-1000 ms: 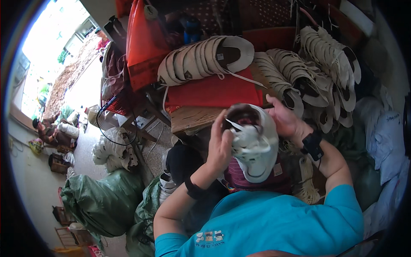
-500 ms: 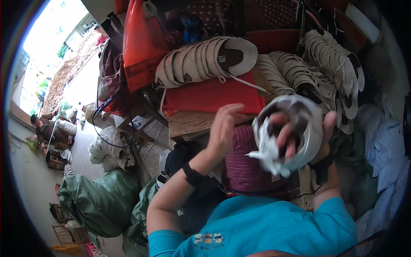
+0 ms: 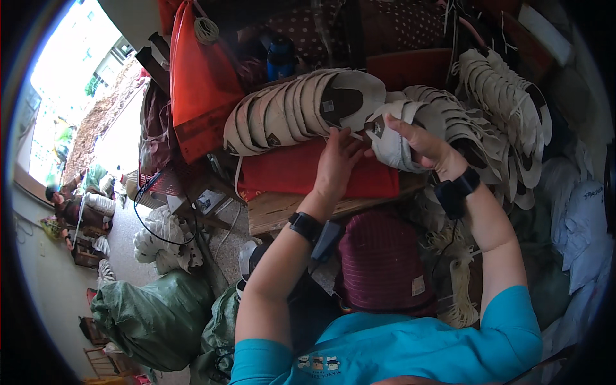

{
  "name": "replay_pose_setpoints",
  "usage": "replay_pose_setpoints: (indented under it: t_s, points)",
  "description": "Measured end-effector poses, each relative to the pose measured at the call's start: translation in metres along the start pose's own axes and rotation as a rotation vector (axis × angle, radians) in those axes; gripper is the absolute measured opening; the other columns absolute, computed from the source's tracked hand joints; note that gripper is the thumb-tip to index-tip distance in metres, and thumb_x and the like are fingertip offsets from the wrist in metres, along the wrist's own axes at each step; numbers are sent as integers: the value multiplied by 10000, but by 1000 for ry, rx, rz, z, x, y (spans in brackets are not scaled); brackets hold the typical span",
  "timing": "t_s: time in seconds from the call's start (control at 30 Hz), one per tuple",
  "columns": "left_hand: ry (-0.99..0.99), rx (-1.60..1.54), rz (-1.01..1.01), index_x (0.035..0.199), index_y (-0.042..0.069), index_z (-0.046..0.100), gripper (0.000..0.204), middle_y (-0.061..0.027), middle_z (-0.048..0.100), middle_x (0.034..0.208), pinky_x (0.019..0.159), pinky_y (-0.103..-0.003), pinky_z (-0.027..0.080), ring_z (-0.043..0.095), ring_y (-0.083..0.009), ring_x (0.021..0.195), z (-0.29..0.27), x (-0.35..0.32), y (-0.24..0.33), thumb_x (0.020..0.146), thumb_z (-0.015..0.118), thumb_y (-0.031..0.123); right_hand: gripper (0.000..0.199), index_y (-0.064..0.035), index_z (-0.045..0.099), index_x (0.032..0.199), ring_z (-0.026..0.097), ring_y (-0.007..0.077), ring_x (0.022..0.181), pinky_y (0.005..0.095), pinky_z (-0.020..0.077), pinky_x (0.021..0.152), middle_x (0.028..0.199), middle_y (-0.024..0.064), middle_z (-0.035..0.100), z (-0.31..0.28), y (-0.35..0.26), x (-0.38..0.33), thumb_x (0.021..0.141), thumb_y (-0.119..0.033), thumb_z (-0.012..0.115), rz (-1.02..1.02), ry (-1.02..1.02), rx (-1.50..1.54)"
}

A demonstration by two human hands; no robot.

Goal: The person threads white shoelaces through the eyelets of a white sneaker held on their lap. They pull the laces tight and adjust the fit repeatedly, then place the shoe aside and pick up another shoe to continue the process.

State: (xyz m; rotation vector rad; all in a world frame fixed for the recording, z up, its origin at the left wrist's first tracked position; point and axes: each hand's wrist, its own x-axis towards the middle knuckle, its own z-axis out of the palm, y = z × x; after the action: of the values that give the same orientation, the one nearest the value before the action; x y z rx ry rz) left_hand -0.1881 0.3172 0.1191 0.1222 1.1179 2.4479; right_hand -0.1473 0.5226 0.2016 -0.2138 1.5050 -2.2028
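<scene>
Shifted forward onto the bench side since the earlier frame, the white shoe upper (image 3: 390, 149) sits just beside the nested uppers (image 3: 282, 115), putting it near both our hands: right hand (image 3: 428, 145) gripping it, left hand (image 3: 335, 165) half-curled, its hold we cannot tell.

1. Shoe upper (image 3: 393, 153): off-white.
2. Nested shoe uppers (image 3: 273, 120): cream outside, dark brown lining on the end one.
3. Flat sheet (image 3: 301, 168) beneath them: bright red.
4. Worktop (image 3: 277, 218): brown wood grain.
5. Lap fabric (image 3: 378, 260): maroon, fine paler stripes.
6. T-shirt (image 3: 417, 343): turquoise, small printed figures.
7. Plastic bag (image 3: 202, 80): orange-red.
8. Sack (image 3: 151, 314): dark green.
</scene>
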Motion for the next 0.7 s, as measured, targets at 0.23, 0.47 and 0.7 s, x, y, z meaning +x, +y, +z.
replay_pose_setpoints:
  t_s: [0.23, 0.47, 0.7]
  points:
    - [-23, 240, 67, 1474, -39, 375, 701, -158, 466, 1448, 1114, -355, 356, 477, -231, 1313, 0, -5, 5, 1020, 524, 474, 637, 8, 486, 1402, 548, 156, 1196, 299, 427, 1049, 1324, 76, 572, -1, 28, 32, 984, -457, 607, 41, 28, -192]
    - [36, 334, 192, 1504, -10, 334, 644, -153, 463, 1451, 1102, -334, 366, 475, -222, 1312, 10, -22, 4, 1020, 576, 340, 529, 11, 538, 1329, 581, 229, 1185, 329, 440, 1016, 1271, 166, 613, 7, 20, 50, 883, -249, 657, -121, 175, -808]
    - [148, 471, 170, 1448, -17, 392, 533, -148, 537, 1357, 978, -323, 478, 574, -184, 1173, -9, -42, 12, 1019, 581, 236, 410, 34, 544, 1213, 624, 354, 1061, 407, 488, 915, 1136, 227, 630, 19, 34, 100, 821, -67, 609, -759, 562, -1136]
